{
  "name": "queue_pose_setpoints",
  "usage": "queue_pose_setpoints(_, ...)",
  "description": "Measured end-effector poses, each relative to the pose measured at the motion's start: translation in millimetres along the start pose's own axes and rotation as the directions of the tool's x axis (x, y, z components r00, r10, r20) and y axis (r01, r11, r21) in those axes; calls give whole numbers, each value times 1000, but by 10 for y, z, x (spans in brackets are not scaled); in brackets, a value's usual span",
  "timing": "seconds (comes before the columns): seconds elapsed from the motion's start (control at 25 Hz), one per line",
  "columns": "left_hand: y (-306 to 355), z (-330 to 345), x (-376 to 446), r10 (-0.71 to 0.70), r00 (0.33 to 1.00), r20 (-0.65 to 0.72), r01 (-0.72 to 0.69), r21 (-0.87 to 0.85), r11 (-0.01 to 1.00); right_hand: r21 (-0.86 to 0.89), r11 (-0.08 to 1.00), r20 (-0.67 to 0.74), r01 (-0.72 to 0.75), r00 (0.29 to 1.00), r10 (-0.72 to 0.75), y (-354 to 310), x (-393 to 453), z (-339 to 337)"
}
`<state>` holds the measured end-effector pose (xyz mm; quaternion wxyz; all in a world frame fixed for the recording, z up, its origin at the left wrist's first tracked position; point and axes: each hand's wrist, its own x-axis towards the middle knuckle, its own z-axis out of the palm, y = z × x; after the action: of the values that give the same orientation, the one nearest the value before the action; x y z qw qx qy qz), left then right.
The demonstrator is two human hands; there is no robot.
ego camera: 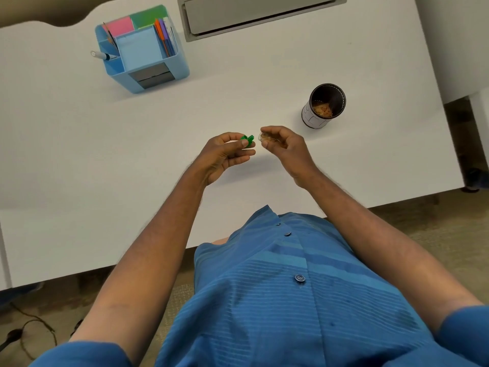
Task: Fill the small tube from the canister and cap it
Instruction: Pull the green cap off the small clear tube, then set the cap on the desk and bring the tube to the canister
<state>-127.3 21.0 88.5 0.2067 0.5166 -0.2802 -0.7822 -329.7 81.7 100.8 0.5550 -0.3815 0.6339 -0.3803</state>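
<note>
My left hand (pixel 227 152) pinches a small green cap (pixel 247 140) between thumb and fingers above the white table (pixel 79 154). A short gap to its right, my right hand (pixel 281 144) grips a small clear tube (pixel 263 138) lying sideways, its open mouth pointing left at the cap. Tan material shows inside the tube; most of its body is hidden by my fingers. Cap and tube are apart. The dark open canister (pixel 324 105) stands upright on the table to the right and farther back, with tan pieces in its bottom.
A blue desk organizer (pixel 144 50) with coloured notes, pens and a marker sits at the far left. A grey cable hatch (pixel 259 14) is set into the table's back. The table's right edge lies just beyond the canister.
</note>
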Motion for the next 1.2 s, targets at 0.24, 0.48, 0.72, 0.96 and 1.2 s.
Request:
queue_pose_setpoints(0.24,-128,-180,230,91,985,-144,-74,121,990,183,982,-90,-38,994,55,-63,23,-138)
queue_pose_setpoints(0.48,-369,-383,500,300,890,-344,-97,500,860,196,978,-141,-67,985,96,-41,-25,-245)
queue_pose_setpoints(0.72,-426,-397,686,476,826,-302,-148,699,700,184,979,-180,-90,976,123,8,-65,-299)
queue_pose_setpoints(0.96,-474,-416,684,499,824,-269,-122,775,620,182,978,-222,-102,965,142,30,-32,-334)
queue_pose_setpoints(1.2,-372,-257,617,511,807,-297,-119,765,633,185,981,-254,-66,961,113,-30,-19,-391)
